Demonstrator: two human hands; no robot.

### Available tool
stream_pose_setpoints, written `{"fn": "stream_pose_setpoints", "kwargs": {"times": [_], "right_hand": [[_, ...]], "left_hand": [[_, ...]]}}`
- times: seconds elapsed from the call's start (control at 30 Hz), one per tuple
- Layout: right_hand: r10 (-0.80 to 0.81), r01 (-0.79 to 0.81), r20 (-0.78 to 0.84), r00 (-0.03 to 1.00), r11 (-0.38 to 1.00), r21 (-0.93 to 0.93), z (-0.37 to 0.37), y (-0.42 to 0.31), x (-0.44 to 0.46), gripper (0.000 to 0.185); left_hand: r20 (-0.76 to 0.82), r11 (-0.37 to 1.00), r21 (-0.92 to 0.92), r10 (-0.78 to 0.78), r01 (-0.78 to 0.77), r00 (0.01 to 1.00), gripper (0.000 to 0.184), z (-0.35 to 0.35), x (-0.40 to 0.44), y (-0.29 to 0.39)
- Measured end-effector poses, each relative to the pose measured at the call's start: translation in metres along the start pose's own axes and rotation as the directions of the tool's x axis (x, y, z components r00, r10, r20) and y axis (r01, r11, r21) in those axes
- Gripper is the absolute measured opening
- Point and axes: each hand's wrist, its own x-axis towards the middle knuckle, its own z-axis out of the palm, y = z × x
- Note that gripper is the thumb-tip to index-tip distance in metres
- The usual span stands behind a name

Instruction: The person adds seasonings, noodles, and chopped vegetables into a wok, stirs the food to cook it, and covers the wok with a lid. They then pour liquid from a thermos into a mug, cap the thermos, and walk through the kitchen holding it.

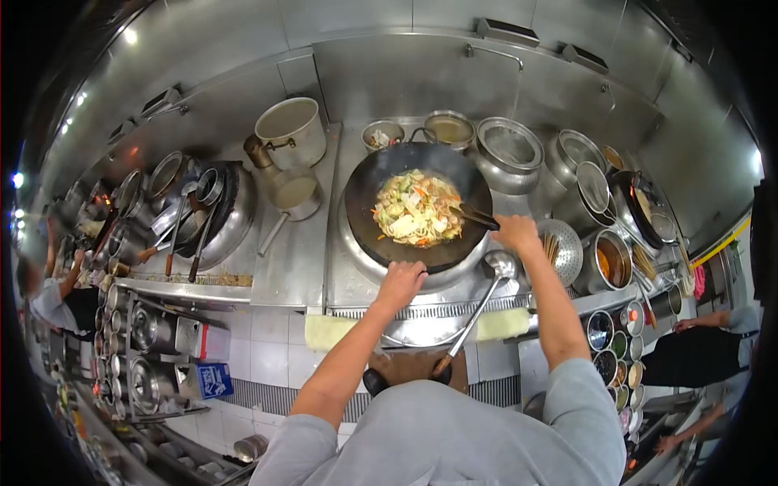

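Observation:
A large dark wok (365,215) sits on the stove ring in front of me. It holds a heap of noodles (417,209) mixed with pale cabbage and orange carrot strips. My left hand (403,283) is closed at the wok's near edge, with the part under the fingers hidden. At the wok's right side, my right hand (515,232) is wrapped round dark tongs (476,216), whose tips reach into the food. A ladle (474,316) leans over the counter's front edge, bowl up, between my forearms and touched by neither hand.
Behind the wok stand a small bowl (382,135), a pot of liquid (450,130) and a strainer-topped pot (510,154). Water runs from a tap (496,53). Left are a saucepan (296,194) and stockpot (292,130); right, a perforated skimmer (559,251). Other people work at both sides.

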Motion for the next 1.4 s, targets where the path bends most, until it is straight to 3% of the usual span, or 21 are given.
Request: {"fn": "stream_pose_setpoints", "kwargs": {"times": [0.1, 0.17, 0.3, 0.43, 0.57, 0.7, 0.9, 1.0, 1.07, 1.23, 1.33, 1.4], "right_hand": [[0.023, -0.027, 0.041, 0.999, 0.996, 0.089, 0.05, -0.018, 0.042, 0.048], [0.067, -0.07, 0.051, 0.996, 0.995, 0.068, 0.034, -0.033, 0.047, 0.046], [0.109, -0.098, -0.078, 0.991, 0.986, 0.134, 0.054, -0.041, 0.093, 0.039], [0.044, -0.023, -0.165, 0.985, 0.992, 0.125, 0.036, -0.065, 0.12, 0.03], [-0.015, 0.043, -0.243, 0.97, 0.993, 0.113, 0.048, -0.097, 0.163, 0.043], [-0.202, 0.199, -0.198, 0.959, 0.979, -0.034, 0.048, -0.102, 0.171, 0.031], [-0.164, 0.173, -0.316, 0.934, 0.985, -0.001, 0.044, -0.117, 0.17, 0.034], [-0.21, 0.207, -0.209, 0.955, 0.978, -0.035, 0.028, -0.121, 0.157, 0.034], [-0.194, 0.213, -0.174, 0.965, 0.973, 0.093, 0.019, -0.133, 0.15, 0.035], [-0.233, 0.253, -0.176, 0.956, 0.962, 0.105, 0.019, -0.145, 0.128, 0.032], [-0.311, 0.297, 0.017, 0.95, 0.92, 0.255, 0.009, -0.155, 0.083, 0.041], [-0.31, 0.294, 0.04, 0.95, 0.93, 0.219, 0.034, -0.151, 0.086, 0.043]], "left_hand": [[-0.062, 1.0, 0.0, 0.001, -0.001, 0.998, 0.009, 0.019, 0.0, -0.005], [-0.084, 1.0, -0.002, -0.005, 0.005, 0.996, 0.009, 0.015, 0.001, -0.001], [-0.038, 0.998, -0.044, -0.036, 0.034, 0.999, 0.008, 0.005, 0.001, 0.002], [0.0, 0.997, -0.082, -0.008, 0.008, 1.0, 0.019, -0.008, -0.002, -0.002], [-0.102, 0.997, -0.007, 0.07, -0.071, 0.992, 0.028, -0.036, -0.017, 0.022], [-0.127, 0.998, -0.053, -0.03, 0.023, 0.992, 0.03, -0.059, -0.077, 0.04], [-0.042, 0.964, -0.141, -0.232, 0.224, 0.972, 0.021, -0.072, -0.157, 0.047], [-0.107, 0.925, -0.161, -0.362, 0.343, 0.926, 0.017, -0.074, -0.186, 0.048], [-0.071, 0.914, -0.168, -0.386, 0.37, 0.92, 0.017, -0.072, -0.197, 0.048], [-0.082, 0.896, -0.169, -0.427, 0.41, 0.901, 0.015, -0.077, -0.212, 0.04], [-0.118, 0.852, -0.19, -0.513, 0.488, 0.85, 0.015, -0.08, -0.225, 0.038], [-0.124, 0.822, -0.23, -0.556, 0.521, 0.822, 0.014, -0.08, -0.232, 0.038]]}}
